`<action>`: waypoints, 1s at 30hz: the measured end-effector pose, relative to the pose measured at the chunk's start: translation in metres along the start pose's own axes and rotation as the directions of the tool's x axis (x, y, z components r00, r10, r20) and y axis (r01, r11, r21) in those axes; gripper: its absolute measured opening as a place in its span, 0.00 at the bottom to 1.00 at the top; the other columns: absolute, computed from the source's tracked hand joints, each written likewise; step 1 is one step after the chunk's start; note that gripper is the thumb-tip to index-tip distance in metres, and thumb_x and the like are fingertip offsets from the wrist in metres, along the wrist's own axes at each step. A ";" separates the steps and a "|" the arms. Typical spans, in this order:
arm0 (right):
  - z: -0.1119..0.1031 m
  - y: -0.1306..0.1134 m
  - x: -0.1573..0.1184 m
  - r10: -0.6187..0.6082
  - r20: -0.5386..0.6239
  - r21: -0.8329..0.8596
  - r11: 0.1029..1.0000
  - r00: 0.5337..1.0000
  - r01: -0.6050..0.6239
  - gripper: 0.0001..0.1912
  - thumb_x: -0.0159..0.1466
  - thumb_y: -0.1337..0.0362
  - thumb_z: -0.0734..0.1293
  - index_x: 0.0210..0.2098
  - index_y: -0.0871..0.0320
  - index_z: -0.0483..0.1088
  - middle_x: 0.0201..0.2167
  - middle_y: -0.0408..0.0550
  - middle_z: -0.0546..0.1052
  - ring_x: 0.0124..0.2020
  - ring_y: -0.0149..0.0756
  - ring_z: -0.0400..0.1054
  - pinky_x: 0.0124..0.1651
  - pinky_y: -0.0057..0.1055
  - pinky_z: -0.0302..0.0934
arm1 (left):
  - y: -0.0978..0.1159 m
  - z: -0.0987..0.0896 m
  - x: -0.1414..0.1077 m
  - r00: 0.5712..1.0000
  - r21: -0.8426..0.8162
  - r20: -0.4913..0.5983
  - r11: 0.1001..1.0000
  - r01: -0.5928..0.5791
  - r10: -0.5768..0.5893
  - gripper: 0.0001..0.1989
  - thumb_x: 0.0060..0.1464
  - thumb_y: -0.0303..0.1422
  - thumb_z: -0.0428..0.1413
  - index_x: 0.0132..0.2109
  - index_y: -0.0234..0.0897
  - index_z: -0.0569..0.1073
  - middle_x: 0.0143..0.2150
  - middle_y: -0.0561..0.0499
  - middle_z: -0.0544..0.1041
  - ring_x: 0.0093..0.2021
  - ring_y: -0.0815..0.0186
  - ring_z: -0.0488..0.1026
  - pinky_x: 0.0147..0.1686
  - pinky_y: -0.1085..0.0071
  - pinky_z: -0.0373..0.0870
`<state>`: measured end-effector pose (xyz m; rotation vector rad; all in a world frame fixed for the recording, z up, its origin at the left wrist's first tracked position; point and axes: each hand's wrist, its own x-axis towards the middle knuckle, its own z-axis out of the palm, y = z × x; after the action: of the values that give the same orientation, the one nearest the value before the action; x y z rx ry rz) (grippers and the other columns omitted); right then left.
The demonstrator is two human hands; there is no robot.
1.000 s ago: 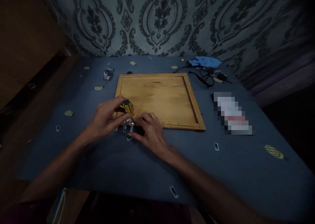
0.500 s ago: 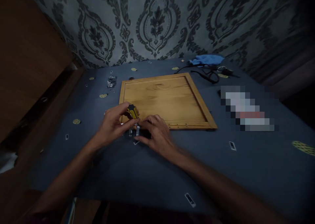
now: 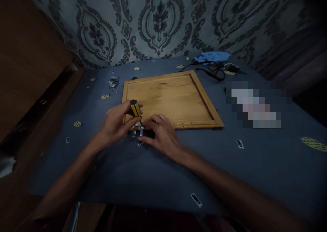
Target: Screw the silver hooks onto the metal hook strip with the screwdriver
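My left hand grips a yellow and black screwdriver, its handle tilted up and its shaft pointing down at the panel's near edge. Below the tip sits a silver metal hinge at the front left edge of a framed wooden panel. The fingers of my right hand close around the hinge's right side, with the thumb near its lower end. Whether the screwdriver tip sits in a screw is too small to tell. The panel lies flat on the table.
Loose metal hinges lie on the patterned blue tabletop, left of the panel. Behind its right corner are black eyeglasses, a blue cloth and keys. A pixelated object lies at right. A wallpapered wall stands behind.
The screwdriver handle stands a little more upright, and my left fingers have shifted on it. My right hand stays at the hinge. The whole view has moved slightly.
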<state>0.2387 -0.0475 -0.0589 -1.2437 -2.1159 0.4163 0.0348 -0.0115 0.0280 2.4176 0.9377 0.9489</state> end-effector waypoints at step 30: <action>0.002 0.003 -0.001 -0.020 -0.019 0.015 1.000 1.000 0.020 0.22 0.63 0.51 0.80 0.52 0.54 0.80 0.44 0.51 0.77 0.47 0.49 0.67 0.49 0.43 0.61 | 0.006 -0.002 0.003 0.999 -0.131 0.047 0.991 0.027 -0.021 0.12 0.71 0.43 0.60 0.46 0.38 0.78 0.38 0.49 0.82 0.36 0.65 0.81 0.39 0.70 0.78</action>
<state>0.2399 -0.0472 -0.0621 -1.2123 -2.1043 0.4099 0.0377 -0.0137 0.0338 2.3027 0.8591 0.9137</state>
